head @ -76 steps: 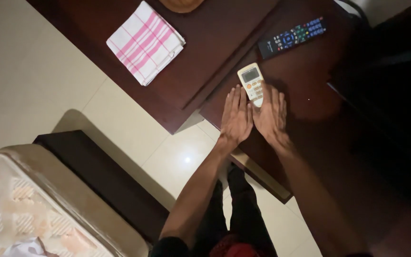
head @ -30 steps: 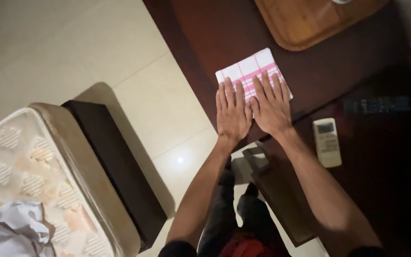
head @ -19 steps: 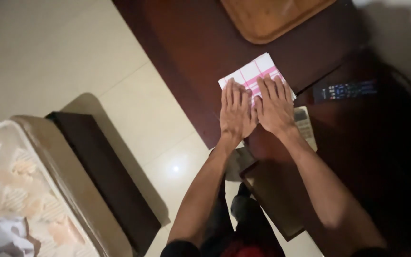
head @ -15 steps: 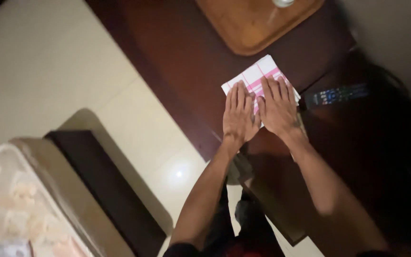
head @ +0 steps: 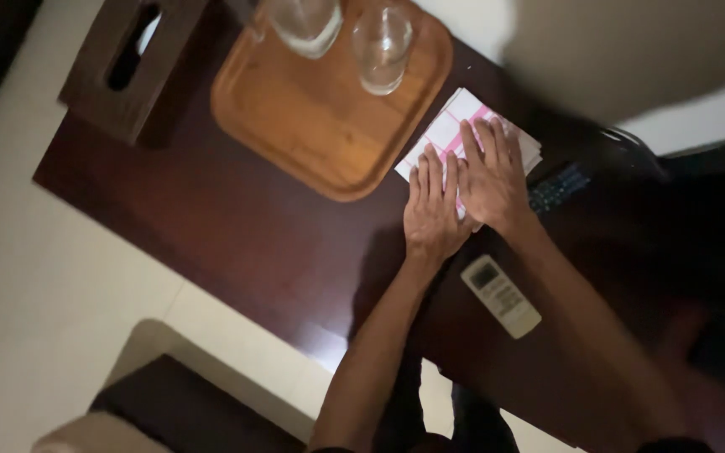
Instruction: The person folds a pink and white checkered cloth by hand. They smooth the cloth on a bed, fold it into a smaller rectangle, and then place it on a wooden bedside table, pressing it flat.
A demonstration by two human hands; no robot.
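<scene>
Hands flat, left hand (head: 431, 205), right hand (head: 490, 174), on folded cloth (head: 446, 130)

place: hotel-like bedroom | signs: tray (head: 312, 126) with glasses (head: 382, 46), tissue box (head: 132, 67), remote (head: 501, 295)

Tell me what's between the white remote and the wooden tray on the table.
In the head view, the left hand lies between the white remote and the wooden tray, flat on the pink-striped cloth; otherwise bare dark table.
</scene>
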